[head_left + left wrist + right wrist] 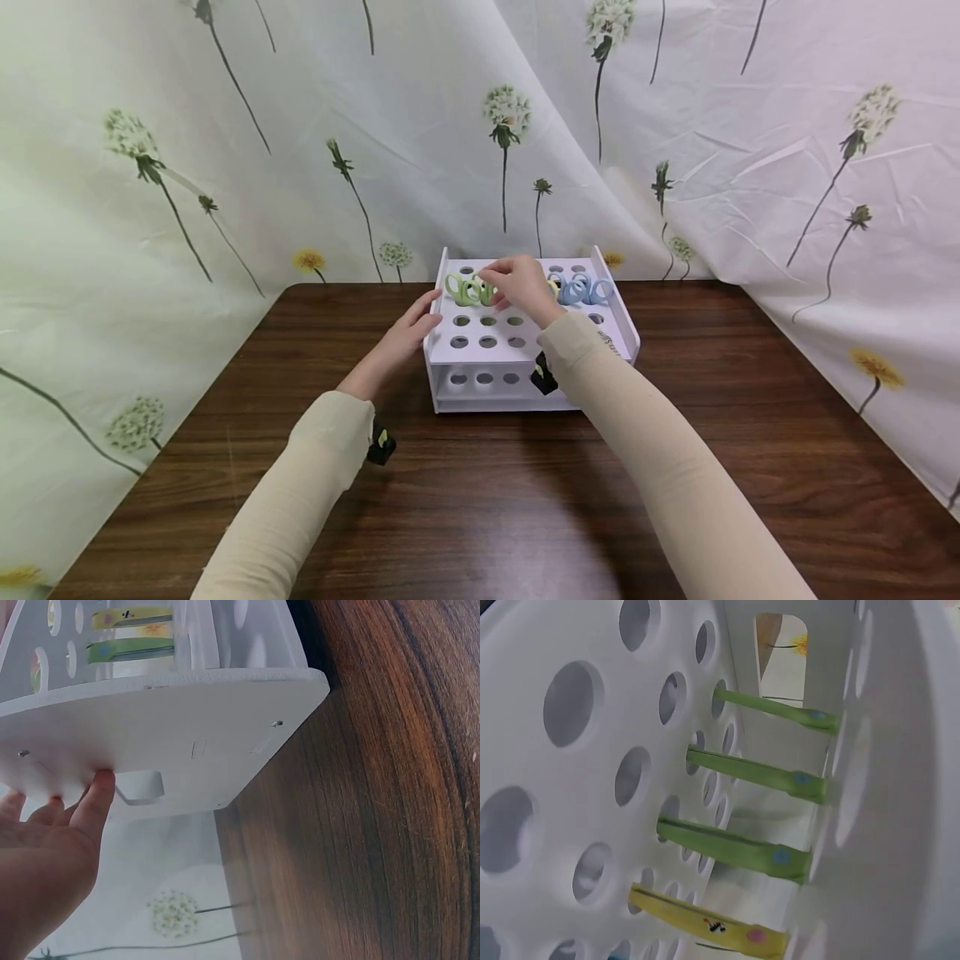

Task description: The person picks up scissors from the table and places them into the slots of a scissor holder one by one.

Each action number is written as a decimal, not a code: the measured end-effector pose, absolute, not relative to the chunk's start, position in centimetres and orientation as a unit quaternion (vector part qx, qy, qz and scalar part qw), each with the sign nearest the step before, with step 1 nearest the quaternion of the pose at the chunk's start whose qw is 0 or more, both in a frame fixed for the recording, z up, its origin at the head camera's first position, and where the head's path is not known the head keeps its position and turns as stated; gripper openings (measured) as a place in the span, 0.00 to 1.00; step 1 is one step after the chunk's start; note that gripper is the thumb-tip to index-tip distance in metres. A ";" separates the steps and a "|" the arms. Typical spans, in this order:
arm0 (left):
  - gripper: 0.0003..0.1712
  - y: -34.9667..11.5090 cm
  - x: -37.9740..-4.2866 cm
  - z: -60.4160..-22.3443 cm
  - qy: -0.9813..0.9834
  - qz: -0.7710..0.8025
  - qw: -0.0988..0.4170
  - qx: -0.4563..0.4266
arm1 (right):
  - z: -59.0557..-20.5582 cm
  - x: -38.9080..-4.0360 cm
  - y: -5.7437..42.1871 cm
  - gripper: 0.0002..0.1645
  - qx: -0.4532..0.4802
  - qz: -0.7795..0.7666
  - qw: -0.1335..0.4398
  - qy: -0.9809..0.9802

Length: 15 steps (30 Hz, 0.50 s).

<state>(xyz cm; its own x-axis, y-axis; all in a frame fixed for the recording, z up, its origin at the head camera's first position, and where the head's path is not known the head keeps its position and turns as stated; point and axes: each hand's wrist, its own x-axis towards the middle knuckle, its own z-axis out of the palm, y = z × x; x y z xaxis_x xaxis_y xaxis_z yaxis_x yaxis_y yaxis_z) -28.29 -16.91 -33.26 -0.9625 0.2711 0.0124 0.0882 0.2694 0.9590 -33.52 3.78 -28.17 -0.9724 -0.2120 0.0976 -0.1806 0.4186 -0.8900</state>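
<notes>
A white rack with rows of round holes holds several scissors standing upright. Green scissors are at its left; blue scissors are at its right, beside a bit of yellow handle. My left hand rests its fingertips against the rack's left side panel. Over the back rows, my right hand has bent fingers and seems to pinch a green handle, partly hidden by the hand. Beneath the top board, the right wrist view has three green blades and a yellow blade passing into lower holes.
The rack stands towards the back of a dark wooden table. Behind it hangs a pale cloth printed with dandelions. Black wrist cameras sit at both cuffs. The side panel has a cut-out handle slot.
</notes>
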 end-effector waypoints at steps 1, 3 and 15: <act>0.32 -16.9 -28.3 -33.3 0.795 0.592 0.074 0.113 | -28.1 -33.5 3.9 0.16 -0.117 -0.530 0.013 0.840; 0.31 -16.9 -28.4 -33.4 0.798 0.589 0.069 0.113 | -28.0 -33.5 4.2 0.15 -0.116 -0.538 0.010 0.835; 0.31 -16.7 -28.2 -33.1 0.802 0.583 0.067 0.111 | -27.2 -33.6 5.4 0.16 -0.119 -0.545 0.011 0.830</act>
